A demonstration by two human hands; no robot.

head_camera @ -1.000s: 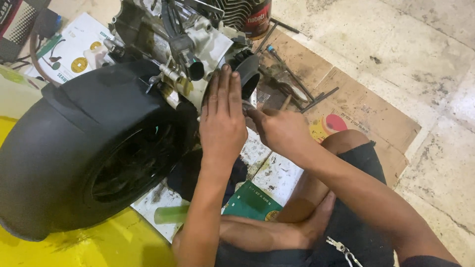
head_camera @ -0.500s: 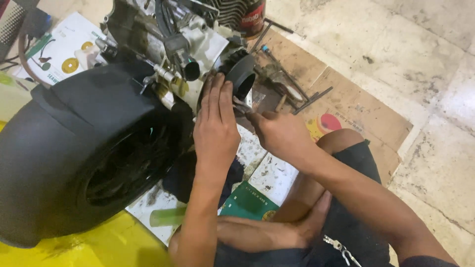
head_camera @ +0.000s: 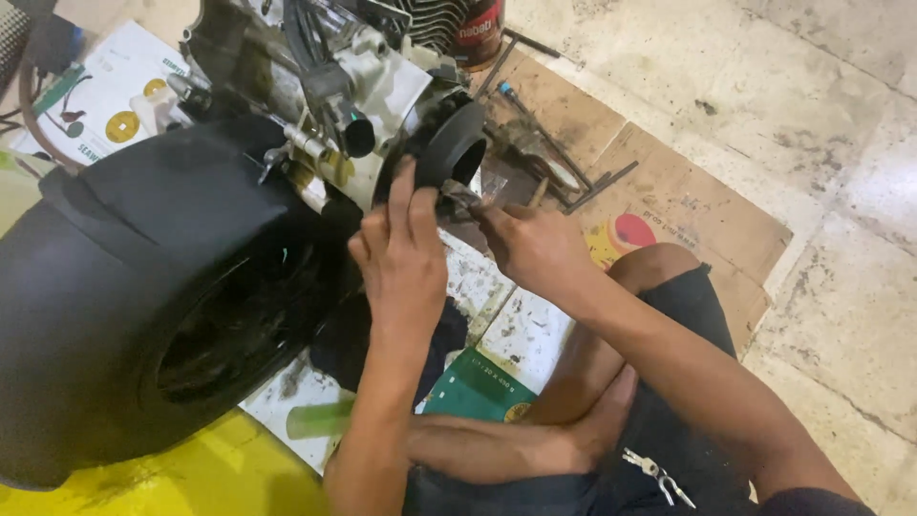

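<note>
Fingers first: from the head camera, the only view I have, my left hand (head_camera: 406, 256) has its fingers held close together and laid flat up the side of the black rubber intake boot (head_camera: 451, 145), the tips touching its lower rim, while the right hand (head_camera: 537, 247) pinches a small metal clamp piece (head_camera: 462, 195) just beneath the boot's mouth, thumb and forefinger closed on it. The boot sits on the grey engine casing (head_camera: 382, 86), just to the right of the big black rear tyre (head_camera: 162, 287) and above the dirty papers on the floor. To do this well I would keep the left palm steady as a brace so the rubber cannot twist, and work the metal piece with small turns of the right fingertips, watching that it stays square to the rim. Loose rods and tools (head_camera: 573, 172) lie on the cardboard (head_camera: 688, 191) just behind; I cannot tell how firmly the boot is seated.
</note>
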